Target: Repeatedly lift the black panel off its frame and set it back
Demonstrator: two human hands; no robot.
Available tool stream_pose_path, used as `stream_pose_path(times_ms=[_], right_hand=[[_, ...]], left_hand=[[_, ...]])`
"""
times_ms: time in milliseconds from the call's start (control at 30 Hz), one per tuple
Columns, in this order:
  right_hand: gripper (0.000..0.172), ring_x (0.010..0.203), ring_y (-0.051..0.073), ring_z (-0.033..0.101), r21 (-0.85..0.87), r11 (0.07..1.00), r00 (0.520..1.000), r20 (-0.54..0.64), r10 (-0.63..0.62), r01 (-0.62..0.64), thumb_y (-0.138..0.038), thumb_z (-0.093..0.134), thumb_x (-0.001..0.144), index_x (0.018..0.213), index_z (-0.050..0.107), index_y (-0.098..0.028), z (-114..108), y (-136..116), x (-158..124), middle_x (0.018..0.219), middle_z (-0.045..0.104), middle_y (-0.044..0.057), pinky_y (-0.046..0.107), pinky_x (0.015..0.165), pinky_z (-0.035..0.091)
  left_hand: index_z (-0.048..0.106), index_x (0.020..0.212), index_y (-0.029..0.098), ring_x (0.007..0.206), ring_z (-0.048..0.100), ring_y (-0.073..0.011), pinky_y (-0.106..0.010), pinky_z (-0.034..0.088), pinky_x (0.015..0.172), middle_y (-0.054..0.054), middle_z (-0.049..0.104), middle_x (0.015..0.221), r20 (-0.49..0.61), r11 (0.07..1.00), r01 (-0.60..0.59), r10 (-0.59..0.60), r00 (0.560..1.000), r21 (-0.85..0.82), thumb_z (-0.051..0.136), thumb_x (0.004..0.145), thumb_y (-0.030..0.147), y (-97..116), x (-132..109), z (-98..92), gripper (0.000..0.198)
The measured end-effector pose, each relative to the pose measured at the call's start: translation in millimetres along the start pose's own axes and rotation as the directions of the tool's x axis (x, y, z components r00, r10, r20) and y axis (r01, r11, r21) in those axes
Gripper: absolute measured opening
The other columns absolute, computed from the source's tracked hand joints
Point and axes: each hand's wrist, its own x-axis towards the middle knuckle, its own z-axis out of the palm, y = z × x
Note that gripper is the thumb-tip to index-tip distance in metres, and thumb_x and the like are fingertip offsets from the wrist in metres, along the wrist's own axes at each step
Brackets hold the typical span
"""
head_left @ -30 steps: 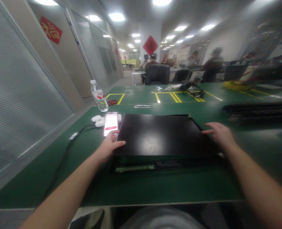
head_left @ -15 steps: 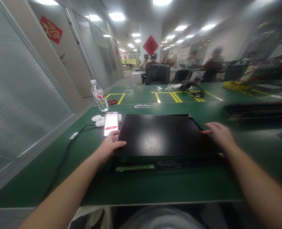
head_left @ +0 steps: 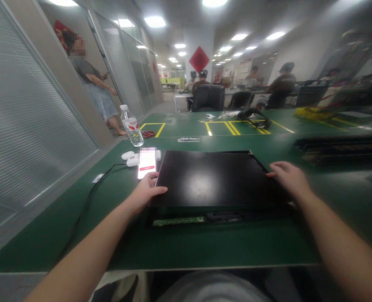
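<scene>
The left hand (head_left: pixel 143 193) pinched the near left side of a black panel (head_left: pixel 223 180), its thumb lying on the glossy face and its fingers at the edge. The right hand (head_left: pixel 291 179) was at the opposite edge with its fingers partly bent and a fingertip at the rim; whether it pinched there or merely touched, I could not tell. The panel lay between the two, over a dark frame (head_left: pixel 226 217) that showed along the near side, where a green circuit strip (head_left: pixel 178 221) was exposed. All of this sat on a green counter (head_left: pixel 217 249). Just beyond the left hand lay a lit phone (head_left: pixel 147 165), with white pieces (head_left: pixel 131 159) beside it and a black cable (head_left: pixel 89 196) running toward the near edge. Farther off stood a water bottle (head_left: pixel 133 128), near red-handled scissors (head_left: pixel 148 134). Long dark parts (head_left: pixel 339 149), blurred, lay to the right. Past the counter stood a black chair (head_left: pixel 208 97), and a person in a grey top (head_left: pixel 88 71) was at the doorway on the left.
</scene>
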Motion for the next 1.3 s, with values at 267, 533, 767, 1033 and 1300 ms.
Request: stream_pose_path(times_ms=[267,533,767,1033,1300], right_hand=[[0.024,0.088,0.028,0.069,-0.069,0.998,1.0,0.02,-0.011,0.013,-0.037,0.065,0.082,0.102,0.071,-0.024,0.8,1.1,0.6,0.077,0.076,0.005,0.037,0.075,0.045],[0.027,0.084,0.027,0.069,-0.103,0.995,0.999,0.027,-0.017,0.02,-0.037,0.066,0.08,0.103,0.071,-0.024,2.4,4.2,2.1,0.079,0.076,0.005,0.037,0.072,0.046],[0.031,0.081,0.028,0.069,-0.158,0.986,0.999,0.016,-0.051,0.053,-0.04,0.063,0.079,0.103,0.072,-0.023,4.3,7.8,4.6,0.078,0.076,0.005,0.037,0.071,0.046],[0.032,0.083,0.028,0.07,-0.156,0.987,0.998,0.039,-0.042,0.047,-0.041,0.061,0.078,0.103,0.072,-0.025,3.7,7.8,5.0,0.078,0.076,0.004,0.038,0.073,0.048],[0.031,0.084,0.028,0.069,-0.161,0.986,0.999,0.034,-0.042,0.047,-0.041,0.061,0.078,0.102,0.072,-0.025,3.4,7.0,5.3,0.078,0.076,0.004,0.038,0.074,0.047]], left_hand=[[0.047,0.108,0.021,0.085,0.078,-0.0282,-0.039,0.062,0.078,-0.006,0.078,0.09,0.017,1.0,0.001,0.0,1.0,-0.028,0.093,0.055,0.015,-0.4,0.7,-0.8,0.07],[0.05,0.106,0.018,0.084,0.077,-0.0274,-0.036,0.06,0.074,-0.007,0.077,0.091,-0.008,0.999,-0.003,0.003,1.0,-0.038,0.088,0.059,0.016,-1.0,1.3,-1.1,0.06],[0.051,0.106,0.017,0.084,0.077,-0.0277,-0.036,0.059,0.073,-0.007,0.078,0.09,0.011,0.999,-0.005,0.005,1.0,-0.034,0.088,0.057,0.014,-4.2,5.4,-3.9,0.062],[0.051,0.108,0.017,0.083,0.077,-0.0264,-0.035,0.059,0.072,-0.007,0.078,0.092,0.024,1.0,-0.004,0.004,1.0,-0.028,0.089,0.058,0.015,-5.0,6.4,-5.6,0.062],[0.052,0.109,0.016,0.083,0.077,-0.0269,-0.035,0.06,0.072,-0.009,0.078,0.092,-0.001,1.0,0.005,-0.005,1.0,-0.03,0.088,0.056,0.013,-5.2,8.0,-5.4,0.064]])
